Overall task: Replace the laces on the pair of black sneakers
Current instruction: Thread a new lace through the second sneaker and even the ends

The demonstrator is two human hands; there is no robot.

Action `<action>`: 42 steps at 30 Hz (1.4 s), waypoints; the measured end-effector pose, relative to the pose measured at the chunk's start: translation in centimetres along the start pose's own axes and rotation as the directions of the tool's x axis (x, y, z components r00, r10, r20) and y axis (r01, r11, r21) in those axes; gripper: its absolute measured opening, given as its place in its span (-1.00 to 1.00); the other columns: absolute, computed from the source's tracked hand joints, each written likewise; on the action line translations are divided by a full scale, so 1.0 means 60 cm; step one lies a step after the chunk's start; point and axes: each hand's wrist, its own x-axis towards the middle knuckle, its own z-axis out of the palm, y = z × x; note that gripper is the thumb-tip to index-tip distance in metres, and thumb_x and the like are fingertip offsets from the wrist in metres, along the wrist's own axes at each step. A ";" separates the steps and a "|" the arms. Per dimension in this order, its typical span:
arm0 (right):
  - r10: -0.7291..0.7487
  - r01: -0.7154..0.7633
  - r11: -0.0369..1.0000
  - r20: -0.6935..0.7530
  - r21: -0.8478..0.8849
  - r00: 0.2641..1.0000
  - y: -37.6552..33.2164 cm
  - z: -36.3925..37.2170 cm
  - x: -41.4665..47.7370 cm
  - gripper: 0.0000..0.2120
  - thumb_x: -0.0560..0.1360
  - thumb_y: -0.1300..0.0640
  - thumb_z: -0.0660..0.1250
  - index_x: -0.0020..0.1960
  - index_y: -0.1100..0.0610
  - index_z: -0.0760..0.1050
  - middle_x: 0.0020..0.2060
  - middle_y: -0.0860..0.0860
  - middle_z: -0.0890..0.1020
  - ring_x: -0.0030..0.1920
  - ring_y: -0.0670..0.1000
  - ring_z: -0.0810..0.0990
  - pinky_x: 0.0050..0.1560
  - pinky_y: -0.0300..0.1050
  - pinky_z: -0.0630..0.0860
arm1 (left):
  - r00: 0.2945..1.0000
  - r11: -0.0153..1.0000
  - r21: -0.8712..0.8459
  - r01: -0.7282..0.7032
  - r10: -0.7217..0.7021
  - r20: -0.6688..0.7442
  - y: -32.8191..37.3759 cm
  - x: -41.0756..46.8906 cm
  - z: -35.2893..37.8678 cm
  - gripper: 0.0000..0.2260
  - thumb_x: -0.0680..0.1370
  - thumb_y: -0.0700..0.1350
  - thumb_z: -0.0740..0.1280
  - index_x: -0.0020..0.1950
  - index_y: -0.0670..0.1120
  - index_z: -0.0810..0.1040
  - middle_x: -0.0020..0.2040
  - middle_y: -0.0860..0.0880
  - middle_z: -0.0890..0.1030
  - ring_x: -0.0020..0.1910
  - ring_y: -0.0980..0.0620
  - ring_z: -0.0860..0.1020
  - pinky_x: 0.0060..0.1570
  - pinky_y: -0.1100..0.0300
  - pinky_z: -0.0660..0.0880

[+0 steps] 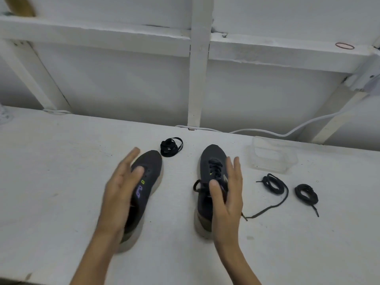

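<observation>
Two hands hover low over the white desk (61,161), fingers (133,156) straight and slightly spread, pinching nothing. The left hand (121,192) covers the left side of the unlaced sneaker (152,171), which lies left of the laced sneaker (209,159). The right hand (226,196) hides the laced sneaker's right side; whether it touches cannot be told. Three black laces lie loose. One tight coil (171,147) is behind and left of the laced sneaker, and a loose coil (274,185) and a small coil (306,193) are to its right. One clear plastic container (271,159) sits right of its toe. Purple and green marks on the unlaced sneaker are unreadable.
</observation>
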 end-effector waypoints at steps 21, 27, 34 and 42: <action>0.470 -0.517 0.846 0.279 0.130 0.838 0.082 0.258 -0.080 -0.30 0.42 -0.32 0.26 0.52 -0.19 0.23 0.47 -0.30 0.31 0.47 -0.27 0.25 0.53 -0.02 0.20 | 0.859 0.867 -0.107 0.486 -0.452 0.240 -0.172 0.079 -0.139 -0.62 0.61 -0.04 0.28 0.44 0.02 0.42 0.35 0.06 0.53 0.29 0.05 0.53 0.34 0.00 0.42; 0.507 -0.512 0.848 0.072 0.138 0.859 0.095 0.231 0.014 -0.60 0.65 0.03 0.17 0.48 -0.05 0.32 0.44 -0.15 0.36 0.39 -0.13 0.37 0.44 0.04 0.35 | 0.934 0.933 -0.030 0.358 -0.357 0.027 -0.152 0.143 -0.133 -0.77 0.64 -0.16 0.20 0.27 -0.07 0.52 0.22 0.08 0.53 0.21 0.10 0.50 0.18 0.20 0.42; 0.486 -0.501 0.861 -0.151 -0.086 0.861 0.130 0.260 0.193 -0.48 0.58 0.32 0.06 0.53 0.14 0.24 0.48 0.01 0.30 0.31 0.07 0.43 0.33 0.09 0.44 | 0.901 0.914 0.290 0.285 -0.358 0.243 -0.146 0.307 -0.067 -0.73 0.63 -0.07 0.22 0.32 -0.07 0.48 0.32 0.03 0.48 0.32 0.03 0.42 0.22 0.17 0.32; 0.372 -0.299 0.733 -0.007 -0.611 0.928 0.189 0.256 0.275 -0.71 0.51 0.21 0.35 0.23 0.20 0.56 0.17 0.19 0.50 0.12 0.17 0.56 0.02 -0.10 0.43 | 0.813 0.715 0.698 -0.050 -0.377 0.444 -0.194 0.387 0.038 -0.51 0.56 0.06 0.33 0.45 -0.06 0.36 0.36 -0.09 0.48 0.34 -0.10 0.43 0.31 0.04 0.36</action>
